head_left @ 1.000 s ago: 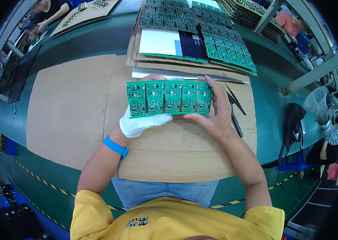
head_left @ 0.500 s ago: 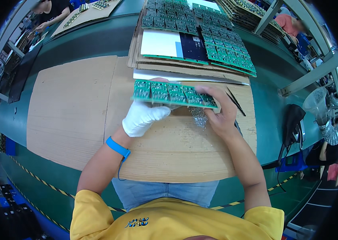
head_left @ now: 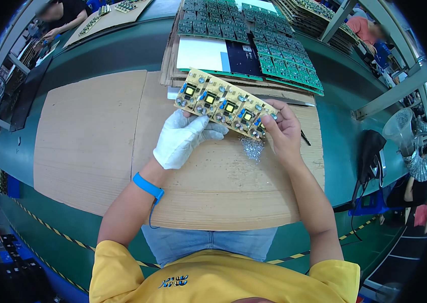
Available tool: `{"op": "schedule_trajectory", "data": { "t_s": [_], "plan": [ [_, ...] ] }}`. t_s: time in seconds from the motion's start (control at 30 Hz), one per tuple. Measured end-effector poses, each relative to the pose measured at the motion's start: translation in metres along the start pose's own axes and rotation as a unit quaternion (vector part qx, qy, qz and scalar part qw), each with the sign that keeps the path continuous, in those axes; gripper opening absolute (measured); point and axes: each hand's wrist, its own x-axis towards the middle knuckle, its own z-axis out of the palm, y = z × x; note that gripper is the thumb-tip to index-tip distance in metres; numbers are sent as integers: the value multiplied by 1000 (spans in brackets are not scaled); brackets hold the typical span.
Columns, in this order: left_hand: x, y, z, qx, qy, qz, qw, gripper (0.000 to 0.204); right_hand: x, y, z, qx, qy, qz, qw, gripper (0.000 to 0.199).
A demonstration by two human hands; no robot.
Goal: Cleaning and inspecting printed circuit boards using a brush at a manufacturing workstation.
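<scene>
A long circuit board panel (head_left: 228, 104) is tilted above the cardboard, its right end lower than its left. Its tan side faces me, carrying rows of yellow-topped parts, blue parts and small cylinders. My left hand (head_left: 180, 139), in a white glove with a blue band at the wrist, grips the panel's near left edge. The bare right hand (head_left: 284, 129) is closed on the right end, thumb on the tan face and fingers behind. A pile of small silvery bits (head_left: 252, 148) lies on the cardboard under the right end. Dark tweezers (head_left: 305, 138) are partly hidden behind my right hand.
Brown cardboard (head_left: 89, 141) covers the near bench. Beyond it, a stack of cardboard layers holds green circuit boards (head_left: 289, 65) and a white sheet (head_left: 201, 53). On the right are a clear plastic cup (head_left: 399, 129), a black tool (head_left: 370, 156) and a metal frame (head_left: 390, 96). Two people work farther off.
The panel has turned over from its green side to its tan component side and now slants down to the right. Both hands keep hold of it.
</scene>
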Motion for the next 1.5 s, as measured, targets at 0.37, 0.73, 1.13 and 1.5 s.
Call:
{"op": "schedule_trajectory", "data": {
  "t_s": [0.37,0.73,1.13,1.5],
  "plan": [
    [1,-2,-3,-13,-3,12,1000,25,-1,-1,0,-16,-4,-22,1000,37],
    [1,-1,-3,-18,0,11,1000,24,-1,2,-1,-13,-6,-8,1000,39],
    [-5,27,7,-203,-149,-130,959,76,8,-5,-22,219,25,68,973,44],
    [-15,-11,6,15,-208,-278,938,68,-6,-8,2,25,-290,23,956,46]
  ]
}}
